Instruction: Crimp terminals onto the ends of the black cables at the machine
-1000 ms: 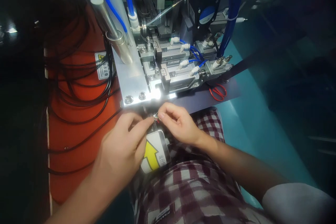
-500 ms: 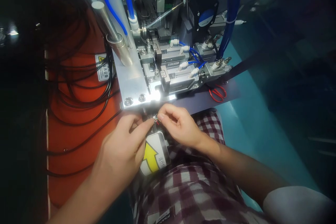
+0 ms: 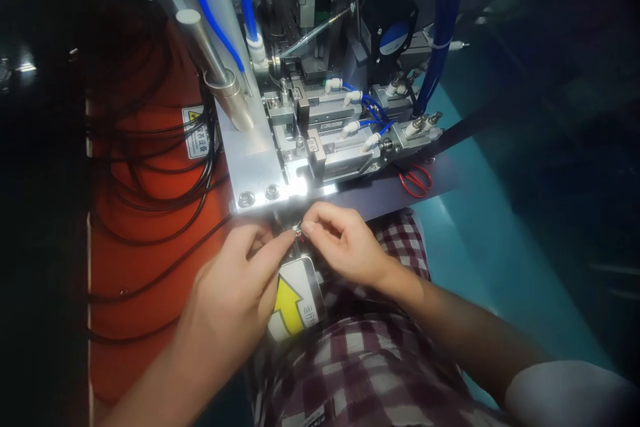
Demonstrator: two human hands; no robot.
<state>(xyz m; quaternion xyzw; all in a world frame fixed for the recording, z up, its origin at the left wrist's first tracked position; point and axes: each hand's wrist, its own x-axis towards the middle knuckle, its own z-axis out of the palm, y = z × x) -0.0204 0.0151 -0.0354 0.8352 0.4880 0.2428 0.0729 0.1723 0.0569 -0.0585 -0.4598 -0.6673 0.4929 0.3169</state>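
My left hand (image 3: 240, 273) is closed, thumb and fingertips pinched together just in front of the machine's metal plate. Opposite it, my right hand (image 3: 345, 240) is closed in a pinch too, its fingertips almost touching those of the left. Between them is a small wired part (image 3: 299, 232) with thin red and dark strands; the fingertips hide most of it, and its exact kind is too small to make out. Below the hands lies a white label with a yellow arrow (image 3: 289, 303), partly covered by my left hand.
Metal pneumatic cylinders (image 3: 345, 157) with blue tubes stand beyond the hands. A bolted metal plate (image 3: 255, 170) carries an upright rod (image 3: 203, 40). Red-handled scissors (image 3: 416, 181) lie at the right. Black cables (image 3: 165, 197) loop over an orange surface (image 3: 150, 267) at the left.
The view has shifted very slightly, so the scene sits a little lower. Both hands keep their pinch on the small wired part, with hardly any movement.
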